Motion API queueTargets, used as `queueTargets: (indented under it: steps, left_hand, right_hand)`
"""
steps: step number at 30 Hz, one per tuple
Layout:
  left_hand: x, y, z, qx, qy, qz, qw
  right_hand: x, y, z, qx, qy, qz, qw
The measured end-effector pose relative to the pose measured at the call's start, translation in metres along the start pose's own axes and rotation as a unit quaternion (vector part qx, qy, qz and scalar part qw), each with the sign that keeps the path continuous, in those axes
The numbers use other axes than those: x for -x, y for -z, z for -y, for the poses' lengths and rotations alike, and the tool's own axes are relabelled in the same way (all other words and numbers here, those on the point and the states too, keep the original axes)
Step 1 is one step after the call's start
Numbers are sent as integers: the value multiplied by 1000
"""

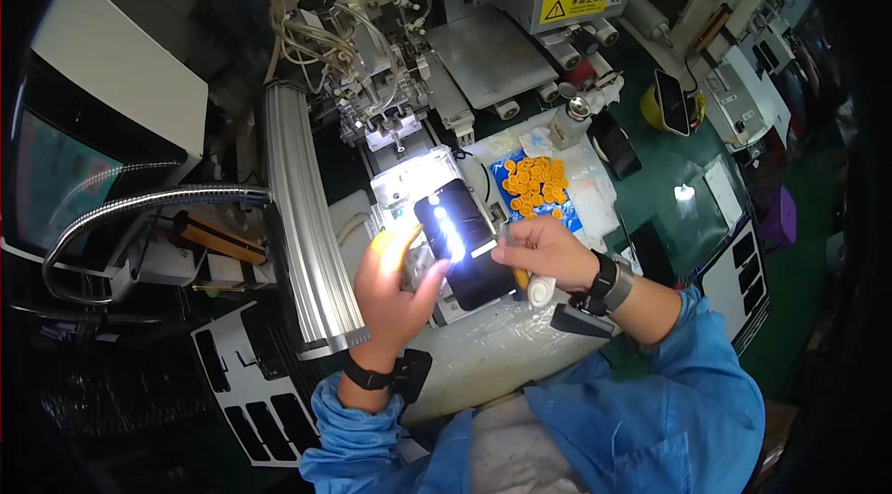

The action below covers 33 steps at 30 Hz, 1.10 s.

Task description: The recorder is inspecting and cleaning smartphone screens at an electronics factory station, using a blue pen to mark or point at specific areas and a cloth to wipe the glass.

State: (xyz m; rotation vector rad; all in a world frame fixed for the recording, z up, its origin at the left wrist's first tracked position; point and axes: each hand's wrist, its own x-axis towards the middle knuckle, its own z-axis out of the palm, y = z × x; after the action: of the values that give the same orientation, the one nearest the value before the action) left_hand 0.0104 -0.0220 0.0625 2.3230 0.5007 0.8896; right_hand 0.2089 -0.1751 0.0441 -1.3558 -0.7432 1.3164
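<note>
A dark, glossy phone-sized panel (474, 223) lies tilted over the lit metal fixture (409, 180), with strong glare along its left part. Another dark panel (481, 288) shows just below it. At the left edge, my left hand (386, 285) has thumb and fingers apart; an orange-yellow covering shows on a finger. My right hand (555, 255) is closed in a pinch at the upper panel's lower right corner, beside a small pale strip (484, 250). What exactly lies between its fingertips is hidden.
Orange finger cots (534, 185) lie heaped on a blue sheet, near a glass bottle (569, 125) and a dark flat device (615, 145). Machinery with tubing (362, 57) rises behind the fixture. A ribbed metal column (311, 215) and flexible metal hose (158, 197) stand left.
</note>
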Motion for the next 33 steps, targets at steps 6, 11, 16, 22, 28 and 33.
queueTargets:
  steps: [6,11,16,22,28,33]
  left_hand:
    - [-43,1,10,-34,-122,140,982]
    - [-54,0,17,-58,-139,138,979]
    - [-58,0,19,-77,-141,133,978]
    - [-51,-7,27,-89,-126,142,978]
    - [-46,-2,33,-93,-83,181,976]
    - [-44,-6,24,-137,-51,168,975]
  right_hand:
    - [-40,6,7,-43,-3,-9,999]
    - [-58,13,3,-42,-22,2,999]
    - [-60,19,4,-13,-32,10,999]
    - [-36,16,-9,-54,-56,-29,997]
    - [-25,14,-19,3,-33,19,999]
    - [-28,14,-24,6,-12,12,1000]
